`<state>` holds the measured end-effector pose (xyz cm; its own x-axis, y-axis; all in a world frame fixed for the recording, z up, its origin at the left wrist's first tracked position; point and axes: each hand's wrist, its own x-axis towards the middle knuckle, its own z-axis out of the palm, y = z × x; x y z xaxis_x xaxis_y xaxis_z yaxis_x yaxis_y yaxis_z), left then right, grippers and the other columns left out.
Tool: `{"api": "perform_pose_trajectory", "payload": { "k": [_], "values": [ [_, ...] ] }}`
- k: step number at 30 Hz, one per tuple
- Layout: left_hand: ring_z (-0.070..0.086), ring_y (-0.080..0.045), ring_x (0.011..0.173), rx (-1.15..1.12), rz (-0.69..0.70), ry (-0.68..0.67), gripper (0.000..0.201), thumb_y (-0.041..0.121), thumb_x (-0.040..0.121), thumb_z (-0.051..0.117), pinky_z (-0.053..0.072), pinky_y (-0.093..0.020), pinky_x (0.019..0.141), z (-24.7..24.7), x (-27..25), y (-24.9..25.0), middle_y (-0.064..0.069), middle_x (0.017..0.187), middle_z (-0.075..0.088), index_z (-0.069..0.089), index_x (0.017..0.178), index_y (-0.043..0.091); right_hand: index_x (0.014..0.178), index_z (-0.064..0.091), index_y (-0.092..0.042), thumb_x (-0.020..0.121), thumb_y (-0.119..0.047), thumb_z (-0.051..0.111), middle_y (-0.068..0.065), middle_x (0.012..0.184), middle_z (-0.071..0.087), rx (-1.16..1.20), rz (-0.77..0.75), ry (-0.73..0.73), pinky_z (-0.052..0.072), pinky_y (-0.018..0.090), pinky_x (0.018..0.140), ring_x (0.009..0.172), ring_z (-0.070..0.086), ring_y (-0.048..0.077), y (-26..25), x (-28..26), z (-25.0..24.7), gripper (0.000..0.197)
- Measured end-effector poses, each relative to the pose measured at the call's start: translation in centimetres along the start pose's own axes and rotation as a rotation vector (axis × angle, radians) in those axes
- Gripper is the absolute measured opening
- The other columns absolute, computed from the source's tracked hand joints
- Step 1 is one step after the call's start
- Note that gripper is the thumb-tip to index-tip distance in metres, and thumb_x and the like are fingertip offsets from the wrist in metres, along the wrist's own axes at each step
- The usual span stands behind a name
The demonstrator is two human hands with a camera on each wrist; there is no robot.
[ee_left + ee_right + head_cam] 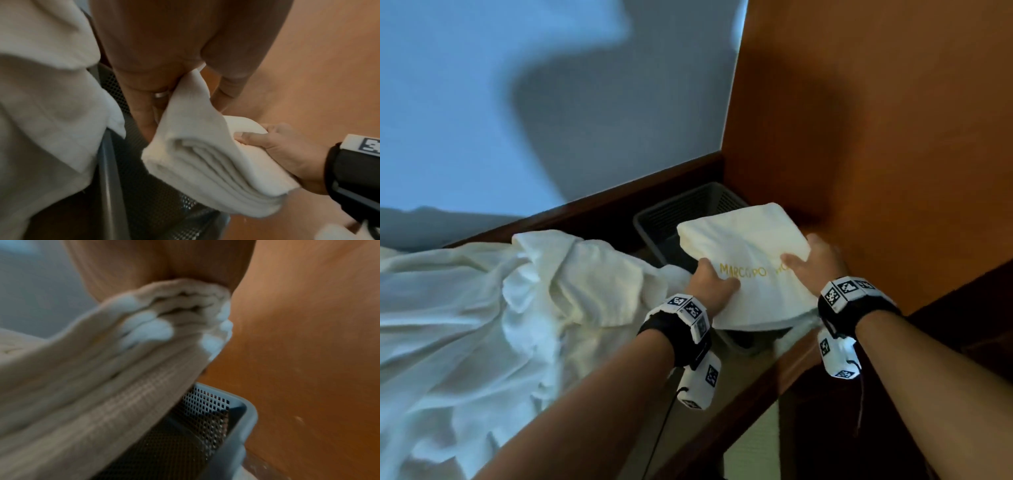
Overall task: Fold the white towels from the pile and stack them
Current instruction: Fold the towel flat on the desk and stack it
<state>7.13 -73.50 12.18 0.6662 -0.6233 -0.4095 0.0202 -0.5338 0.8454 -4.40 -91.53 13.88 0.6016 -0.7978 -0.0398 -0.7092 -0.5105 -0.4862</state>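
Note:
A folded white towel (750, 246) with yellow lettering hangs over a grey mesh basket (678, 212), held by both hands. My left hand (714, 281) grips its near left edge, thumb on top. In the left wrist view its fingers (144, 116) lie under the towel (195, 154). My right hand (811, 255) grips the right edge, thumb on top, and shows again as the right hand (287, 152). The towel's layered folds (102, 369) fill the right wrist view above the basket rim (246, 410). A crumpled pile of white towels (517, 291) lies to the left.
An orange wooden panel (859, 137) stands close behind and to the right of the basket. A dark wooden ledge (585, 212) runs behind the pile, with a pale wall (517, 85) above it. The basket's mesh floor (148, 194) shows under the towel.

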Motion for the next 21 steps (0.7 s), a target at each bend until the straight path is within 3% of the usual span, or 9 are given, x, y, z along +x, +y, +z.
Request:
{"api": "perform_pose_trajectory", "payload": {
  "k": [3, 5, 8, 10, 12, 14, 17, 21],
  "values": [
    [0.059, -0.025, 0.109, -0.084, -0.093, 0.095, 0.047, 0.021, 0.089, 0.068, 0.046, -0.031, 0.083, 1.2, 3.9, 0.0, -0.009, 0.124, 0.06, 0.046, 0.128, 0.006, 0.097, 0.053, -0.01, 0.088, -0.035, 0.07, 0.009, 0.091, 0.06, -0.071, -0.069, -0.084, 0.046, 0.035, 0.07, 0.086, 0.061, 0.032, 0.5, 6.2, 1.7, 0.031],
    [0.06, -0.027, 0.11, -0.115, -0.134, 0.132, 0.046, 0.02, 0.086, 0.07, 0.051, -0.037, 0.09, 1.6, 6.0, -0.1, -0.009, 0.12, 0.061, 0.049, 0.124, 0.005, 0.095, 0.048, -0.017, 0.087, -0.042, 0.068, 0.006, 0.09, 0.058, -0.137, -0.087, -0.15, 0.047, 0.036, 0.07, 0.087, 0.062, 0.033, 0.6, 9.5, 3.0, 0.032],
    [0.062, -0.028, 0.107, -0.151, -0.203, 0.209, 0.052, 0.025, 0.077, 0.072, 0.053, -0.038, 0.092, 2.2, 9.0, -0.9, -0.008, 0.117, 0.064, 0.054, 0.122, 0.005, 0.103, 0.051, -0.016, 0.087, -0.044, 0.067, 0.012, 0.101, 0.063, -0.154, -0.133, -0.209, 0.048, 0.037, 0.073, 0.092, 0.063, 0.035, 0.5, 13.6, 5.5, 0.036],
    [0.062, -0.028, 0.108, -0.158, -0.236, 0.265, 0.053, 0.024, 0.077, 0.072, 0.053, -0.036, 0.09, 2.3, 10.4, -1.3, -0.008, 0.116, 0.064, 0.054, 0.122, 0.004, 0.112, 0.052, -0.015, 0.087, -0.045, 0.067, 0.013, 0.11, 0.064, -0.134, -0.151, -0.251, 0.049, 0.038, 0.079, 0.098, 0.063, 0.036, 0.3, 15.8, 7.3, 0.042],
    [0.06, -0.026, 0.106, -0.171, -0.293, 0.294, 0.042, 0.015, 0.084, 0.07, 0.047, -0.03, 0.082, 2.4, 11.7, -1.9, -0.005, 0.109, 0.059, 0.053, 0.119, 0.002, 0.117, 0.053, -0.014, 0.087, -0.043, 0.068, 0.014, 0.115, 0.064, -0.121, -0.142, -0.299, 0.05, 0.041, 0.086, 0.103, 0.062, 0.036, 0.2, 17.4, 9.0, 0.045],
    [0.063, -0.028, 0.105, -0.178, -0.332, 0.285, 0.028, 0.01, 0.086, 0.069, 0.044, -0.027, 0.076, 2.9, 12.6, -2.6, -0.006, 0.102, 0.061, 0.059, 0.111, 0.004, 0.115, 0.054, -0.012, 0.087, -0.041, 0.069, 0.015, 0.116, 0.064, -0.128, -0.131, -0.345, 0.051, 0.043, 0.09, 0.105, 0.062, 0.037, 0.7, 18.3, 10.6, 0.043],
    [0.065, -0.031, 0.107, -0.154, -0.411, 0.274, 0.033, 0.016, 0.086, 0.07, 0.043, -0.027, 0.073, 4.5, 12.9, -3.6, -0.011, 0.111, 0.068, 0.064, 0.116, 0.003, 0.118, 0.054, -0.01, 0.086, -0.042, 0.069, 0.017, 0.124, 0.062, -0.16, -0.095, -0.39, 0.049, 0.044, 0.095, 0.111, 0.06, 0.037, 2.1, 18.8, 12.3, 0.047],
    [0.065, -0.032, 0.105, -0.122, -0.508, 0.203, 0.032, 0.015, 0.088, 0.069, 0.045, -0.027, 0.072, 6.3, 12.3, -4.5, -0.011, 0.104, 0.065, 0.065, 0.114, -0.002, 0.127, 0.053, -0.004, 0.089, -0.04, 0.068, 0.02, 0.132, 0.057, -0.288, 0.0, -0.452, 0.047, 0.039, 0.096, 0.118, 0.056, 0.039, 4.0, 18.6, 13.3, 0.055]
  ]
}}
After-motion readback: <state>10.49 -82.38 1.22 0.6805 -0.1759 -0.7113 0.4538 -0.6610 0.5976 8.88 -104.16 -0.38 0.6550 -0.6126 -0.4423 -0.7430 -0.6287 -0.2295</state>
